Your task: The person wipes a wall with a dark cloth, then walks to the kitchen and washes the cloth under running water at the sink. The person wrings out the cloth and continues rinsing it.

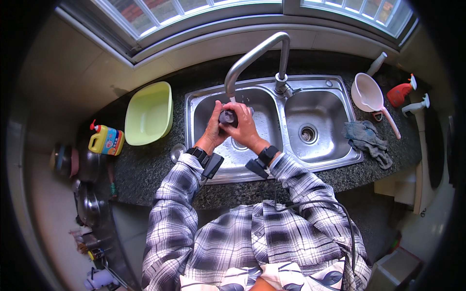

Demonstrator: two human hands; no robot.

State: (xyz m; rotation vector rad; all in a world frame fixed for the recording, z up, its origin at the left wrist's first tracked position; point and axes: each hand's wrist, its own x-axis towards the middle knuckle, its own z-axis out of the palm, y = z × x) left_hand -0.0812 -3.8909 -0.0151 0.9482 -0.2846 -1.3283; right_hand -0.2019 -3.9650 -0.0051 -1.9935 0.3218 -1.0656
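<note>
Over the left basin of a stainless steel double sink (283,127), my left hand (214,127) and my right hand (243,123) are cupped around a small dark, rounded object (228,116), whose exact kind I cannot tell. Both hands touch it just below the spout of the metal faucet (240,62), where a short stream of water comes out. The fingers partly cover the object. Drops of water dot the basin floor. A black strap with a device is on each wrist.
At the left are a light green plastic basin (148,113) and a yellow pump bottle (106,139). To the right lie a grey cloth (367,140), a pale pink ladle (367,92) and a red spray bottle (400,92). A cable runs by my right arm.
</note>
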